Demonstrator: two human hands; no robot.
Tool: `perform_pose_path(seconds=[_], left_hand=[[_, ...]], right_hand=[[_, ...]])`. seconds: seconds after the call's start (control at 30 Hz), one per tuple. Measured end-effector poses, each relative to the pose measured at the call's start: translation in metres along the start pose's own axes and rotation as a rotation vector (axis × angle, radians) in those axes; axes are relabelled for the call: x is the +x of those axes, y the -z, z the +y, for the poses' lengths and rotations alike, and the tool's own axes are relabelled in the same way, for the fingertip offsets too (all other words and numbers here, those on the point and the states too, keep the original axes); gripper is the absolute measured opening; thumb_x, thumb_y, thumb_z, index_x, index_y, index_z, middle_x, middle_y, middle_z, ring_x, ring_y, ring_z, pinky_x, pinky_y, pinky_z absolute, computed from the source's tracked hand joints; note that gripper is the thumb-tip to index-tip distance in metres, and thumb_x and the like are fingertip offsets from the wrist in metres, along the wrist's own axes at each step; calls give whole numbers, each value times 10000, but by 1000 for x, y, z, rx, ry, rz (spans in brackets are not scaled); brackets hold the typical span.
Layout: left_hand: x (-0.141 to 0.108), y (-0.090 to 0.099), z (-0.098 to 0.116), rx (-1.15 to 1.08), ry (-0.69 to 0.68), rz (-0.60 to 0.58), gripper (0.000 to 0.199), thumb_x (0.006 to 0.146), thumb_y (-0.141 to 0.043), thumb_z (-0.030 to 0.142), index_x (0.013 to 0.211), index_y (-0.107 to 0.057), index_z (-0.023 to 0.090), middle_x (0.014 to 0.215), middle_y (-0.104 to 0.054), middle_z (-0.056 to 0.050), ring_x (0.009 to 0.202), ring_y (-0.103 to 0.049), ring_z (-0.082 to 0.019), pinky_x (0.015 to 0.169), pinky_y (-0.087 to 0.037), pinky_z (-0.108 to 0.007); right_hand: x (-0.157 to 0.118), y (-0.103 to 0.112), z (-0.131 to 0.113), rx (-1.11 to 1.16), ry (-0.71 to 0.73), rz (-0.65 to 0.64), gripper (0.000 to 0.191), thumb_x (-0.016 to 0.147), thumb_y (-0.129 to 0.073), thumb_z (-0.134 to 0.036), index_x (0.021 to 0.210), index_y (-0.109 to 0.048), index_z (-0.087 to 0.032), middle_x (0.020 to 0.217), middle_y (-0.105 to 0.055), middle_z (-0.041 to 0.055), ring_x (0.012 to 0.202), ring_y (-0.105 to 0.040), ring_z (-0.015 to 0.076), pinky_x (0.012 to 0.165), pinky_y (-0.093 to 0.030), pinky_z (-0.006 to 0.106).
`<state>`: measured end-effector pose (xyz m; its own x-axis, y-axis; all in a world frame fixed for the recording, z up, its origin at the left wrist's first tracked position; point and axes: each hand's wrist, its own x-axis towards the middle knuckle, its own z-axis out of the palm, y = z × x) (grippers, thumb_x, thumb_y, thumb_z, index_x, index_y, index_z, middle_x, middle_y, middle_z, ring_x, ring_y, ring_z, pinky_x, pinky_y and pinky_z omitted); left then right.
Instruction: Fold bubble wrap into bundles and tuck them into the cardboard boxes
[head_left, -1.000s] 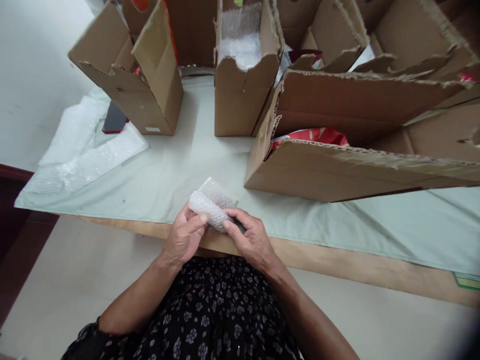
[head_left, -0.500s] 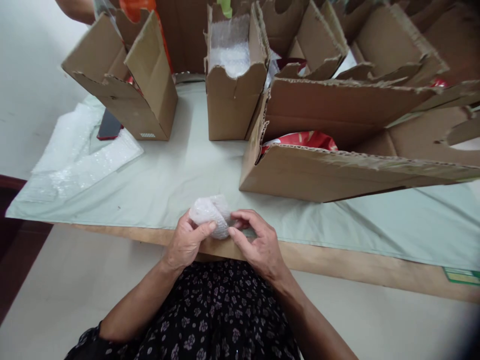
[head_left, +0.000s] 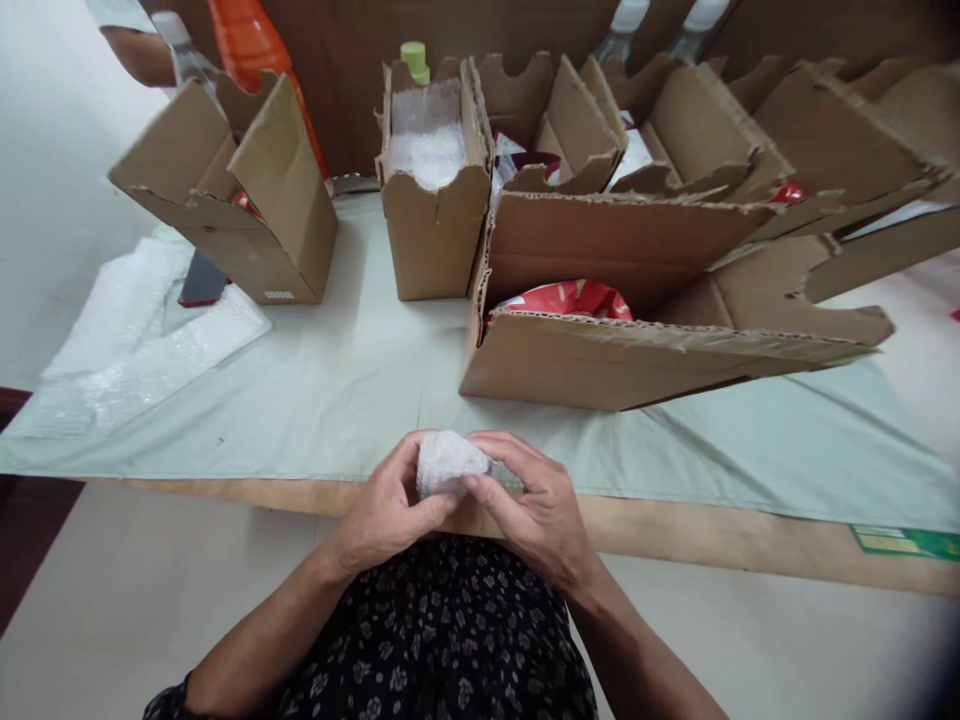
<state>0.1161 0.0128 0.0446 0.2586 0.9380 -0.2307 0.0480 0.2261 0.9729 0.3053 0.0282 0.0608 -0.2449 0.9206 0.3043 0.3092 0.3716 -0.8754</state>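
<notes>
A small bundle of bubble wrap (head_left: 448, 464) is held between my two hands at the table's front edge. My left hand (head_left: 390, 500) curls round its left side, with the thumb on the lower front. On the right, my right hand (head_left: 534, 498) grips it with thumb and fingers. Whatever lies inside the wrap cannot be made out. Beyond the hands stands a long open cardboard box (head_left: 570, 365) with a red packet (head_left: 574, 300) in it.
More bubble wrap (head_left: 142, 340) lies at the left beside a dark flat object (head_left: 202, 280). Upright cardboard boxes (head_left: 435, 240) stand along the back, with one box (head_left: 292, 240) further left. Behind them are an orange bottle (head_left: 251, 45) and clear bottles. Another person's arm (head_left: 139, 55) shows at the upper left.
The bundle has been turned and looks more compact, its loose flap no longer showing. My fingers have closed further round it. The view has shifted, revealing more bottles at the back.
</notes>
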Motion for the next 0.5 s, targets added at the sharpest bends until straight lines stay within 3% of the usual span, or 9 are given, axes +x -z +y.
perform_pose_path(seconds=[0.13, 0.27, 0.3, 0.43, 0.5], left_hand=[[2, 4, 1, 96, -23, -138, 340, 867, -701, 241, 1202, -694, 188, 1118, -754, -49, 1007, -673, -202, 900, -533, -291], [4, 2, 8, 195, -55, -163, 232, 868, -637, 214, 1081, -716, 171, 967, -748, -34, 871, -655, -183, 782, -518, -272], [5, 1, 11, 218, -66, -174, 230, 854, -623, 192, 1061, -719, 172, 938, -748, -29, 831, -649, -174, 749, -511, -265], [12, -2, 24, 291, -99, -211, 338, 777, -601, 112, 1075, -740, 189, 921, -763, -15, 781, -654, -164, 712, -505, -249], [16, -1, 30, 328, -126, -227, 353, 786, -634, 122, 1109, -748, 206, 946, -769, -17, 794, -664, -168, 716, -511, -250]], right_hand=[[-1, 14, -6, 17, -52, -16, 164, 937, -691, -223, 1099, -700, -249, 1013, -774, -6, 890, -718, 132, 808, -581, 235], [-1, 34, -9, -94, -63, -130, 526, 852, -786, -284, 1354, -634, -262, 1129, -780, 21, 1000, -738, 184, 908, -596, 308], [0, 39, -10, -135, -60, -152, 542, 848, -791, -289, 1365, -631, -266, 1124, -783, 23, 995, -740, 193, 903, -597, 321], [6, 58, -17, -244, -16, -182, 177, 891, -717, -249, 1068, -708, -249, 909, -782, 1, 785, -717, 167, 732, -576, 283], [10, 68, -22, -239, 12, -165, 96, 902, -691, -235, 997, -700, -241, 845, -765, -5, 725, -703, 150, 681, -566, 258]])
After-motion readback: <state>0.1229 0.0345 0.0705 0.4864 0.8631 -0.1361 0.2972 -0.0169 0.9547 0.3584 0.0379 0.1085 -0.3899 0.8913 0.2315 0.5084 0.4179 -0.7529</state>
